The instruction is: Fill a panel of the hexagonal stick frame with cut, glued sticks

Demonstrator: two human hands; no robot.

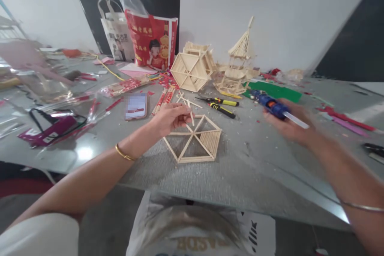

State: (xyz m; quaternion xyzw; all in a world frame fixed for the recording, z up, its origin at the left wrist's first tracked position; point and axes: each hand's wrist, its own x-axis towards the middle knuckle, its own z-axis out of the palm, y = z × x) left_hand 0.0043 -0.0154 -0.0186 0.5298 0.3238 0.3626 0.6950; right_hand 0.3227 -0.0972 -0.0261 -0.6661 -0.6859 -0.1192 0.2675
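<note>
Lying on cluttered grey table (240, 160), hexagonal stick frame (193, 133), pale wall (288, 12) behind

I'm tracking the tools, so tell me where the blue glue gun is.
In the head view, the blue glue gun is on the right, in the right hand, by the green sheet.

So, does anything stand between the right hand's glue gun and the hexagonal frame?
The pliers lie on the table roughly between the glue gun in the right hand and the frame; the left hand covers part of the frame's far side. Nothing else visibly blocks.
</note>
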